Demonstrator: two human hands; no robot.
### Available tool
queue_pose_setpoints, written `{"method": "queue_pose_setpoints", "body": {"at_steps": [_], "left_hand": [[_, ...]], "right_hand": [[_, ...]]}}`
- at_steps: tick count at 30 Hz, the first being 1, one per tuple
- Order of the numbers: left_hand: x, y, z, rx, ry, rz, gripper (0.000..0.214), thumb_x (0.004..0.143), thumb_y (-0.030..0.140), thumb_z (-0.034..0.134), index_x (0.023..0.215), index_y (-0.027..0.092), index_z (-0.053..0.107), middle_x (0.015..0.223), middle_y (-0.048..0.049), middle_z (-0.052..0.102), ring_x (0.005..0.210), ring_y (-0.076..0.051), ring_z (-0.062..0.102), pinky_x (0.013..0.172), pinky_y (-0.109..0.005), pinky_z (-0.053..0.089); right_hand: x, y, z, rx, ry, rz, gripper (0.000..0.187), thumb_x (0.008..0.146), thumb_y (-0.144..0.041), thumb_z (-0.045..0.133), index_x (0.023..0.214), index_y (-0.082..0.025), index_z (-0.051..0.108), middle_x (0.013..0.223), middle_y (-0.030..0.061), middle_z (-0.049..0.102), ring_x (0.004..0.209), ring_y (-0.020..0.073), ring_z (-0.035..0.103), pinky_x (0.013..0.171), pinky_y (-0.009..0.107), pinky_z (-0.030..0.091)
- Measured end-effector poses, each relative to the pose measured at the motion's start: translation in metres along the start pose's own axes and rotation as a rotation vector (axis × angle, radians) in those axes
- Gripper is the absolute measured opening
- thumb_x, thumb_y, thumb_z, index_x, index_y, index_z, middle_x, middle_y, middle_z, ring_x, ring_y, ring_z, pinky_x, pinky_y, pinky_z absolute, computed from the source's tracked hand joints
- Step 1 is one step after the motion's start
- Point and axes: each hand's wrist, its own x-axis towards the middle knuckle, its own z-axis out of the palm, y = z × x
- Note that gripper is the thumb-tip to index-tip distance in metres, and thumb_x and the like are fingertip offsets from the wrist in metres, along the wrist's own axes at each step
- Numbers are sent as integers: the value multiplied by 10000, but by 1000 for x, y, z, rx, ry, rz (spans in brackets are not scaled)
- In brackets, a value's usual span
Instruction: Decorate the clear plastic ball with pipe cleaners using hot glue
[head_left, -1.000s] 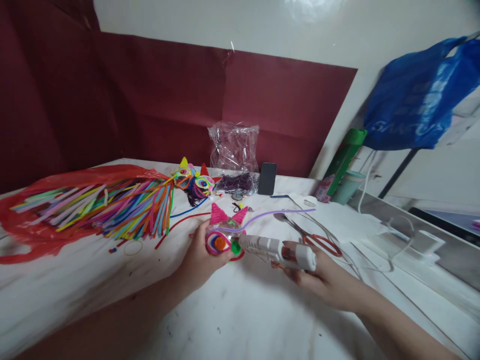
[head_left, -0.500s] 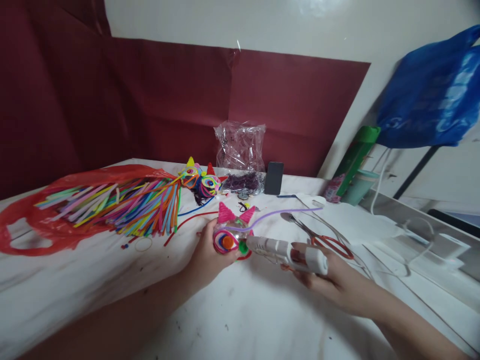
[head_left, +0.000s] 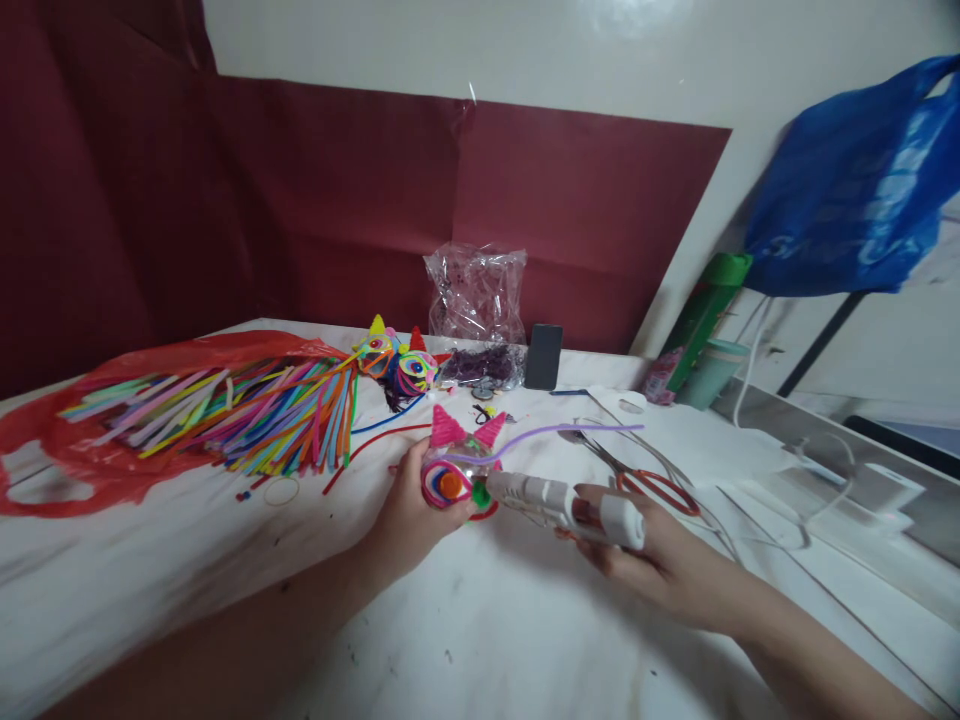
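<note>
My left hand (head_left: 411,513) is closed around a small clear craft cat head (head_left: 466,457) with pink pipe-cleaner ears and a coiled eye with an orange centre. A green piece (head_left: 481,495) sits low on its front. My right hand (head_left: 651,553) grips a white hot glue gun (head_left: 551,500), its nozzle up against the green piece or just beside it; I cannot tell if they touch. A purple pipe cleaner (head_left: 570,428) stretches from the head toward the right. Behind the head lies a red pipe cleaner (head_left: 375,446), partly hidden.
Many coloured pipe cleaners (head_left: 277,415) lie on a red plastic bag (head_left: 161,350) at left. Two finished-looking cat heads (head_left: 415,372) stand behind. Scissors (head_left: 652,487), white cable and a sheet lie right. A phone (head_left: 544,357) leans near a clear bag (head_left: 480,300).
The whole view has shifted slightly, so everything sits a little further left. Both hands keep their holds, and the glue gun's nozzle stays at the green piece.
</note>
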Motion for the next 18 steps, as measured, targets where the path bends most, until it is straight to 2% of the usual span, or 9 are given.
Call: {"method": "queue_pose_setpoints", "body": {"at_steps": [10,18], "left_hand": [[0,-2,0,20,-32,-21,764,580,210,761,1261,206,416,1202,-108,596,1070,-272,597,912,-418,481],[0,-3,-1,43,-10,5,784,562,205,772,1263,209,420,1211,-108,591,1104,-281,581,944,-438,462]], "right_hand": [[0,0,1,-12,20,2,112,808,-168,428,763,-181,530,697,12,545,602,134,493,549,239,403],[-1,-2,-2,12,9,49,98,801,-175,435,764,-187,525,696,14,555,602,142,511,543,243,413]]}}
